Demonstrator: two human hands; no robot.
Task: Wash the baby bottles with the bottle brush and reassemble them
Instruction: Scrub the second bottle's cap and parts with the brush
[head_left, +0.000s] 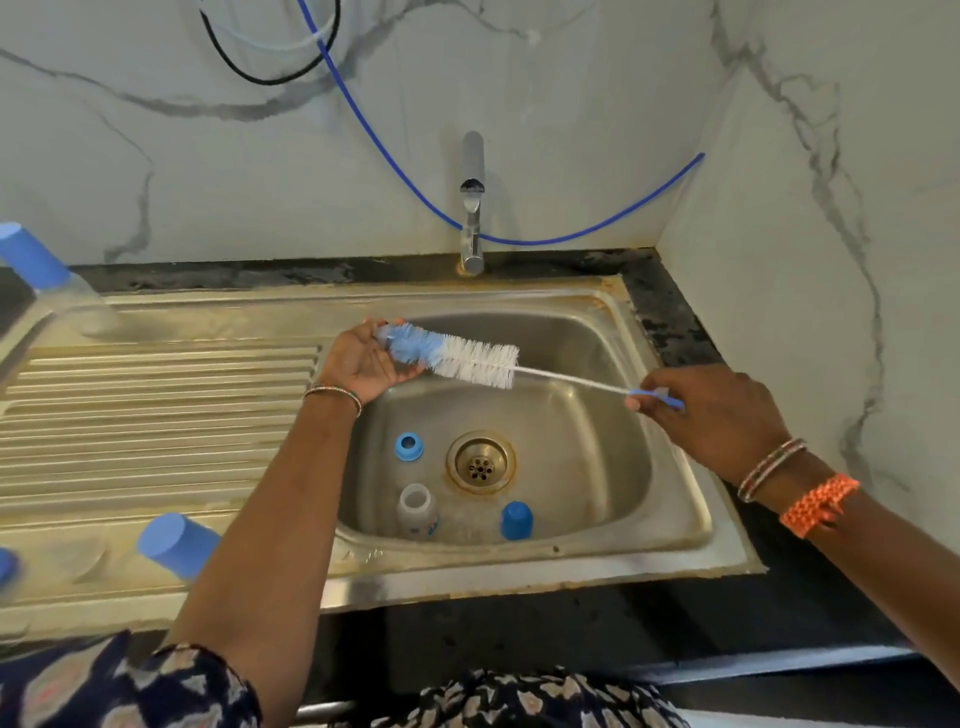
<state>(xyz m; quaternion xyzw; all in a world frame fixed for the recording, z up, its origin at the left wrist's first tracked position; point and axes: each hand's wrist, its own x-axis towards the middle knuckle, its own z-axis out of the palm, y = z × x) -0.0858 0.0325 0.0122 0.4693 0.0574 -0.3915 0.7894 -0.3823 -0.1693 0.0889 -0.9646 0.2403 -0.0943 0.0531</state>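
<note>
While spanning both hands, the bottle brush (457, 358) has bristles cupped by the left hand (363, 364), handle pinched by the right hand (717, 415).

Sink (670, 364): brushed stainless steel, dull sheen, rust-toned staining round the rim at 12 o'clock and the drain ring (481, 461). Draining board (156, 415): same steel, ribbed. Tap (472, 208): polished chrome, mirror-bright. Bottle brush (457, 356): soft blue and white bristles, thin wire stem, blue plastic handle. Bottle (417, 512): translucent plastic. Caps (516, 520): matt blue plastic. Wall (571, 104): glossy marble-look panel. Counter (670, 322): dark, rough-mottled stone.
</note>
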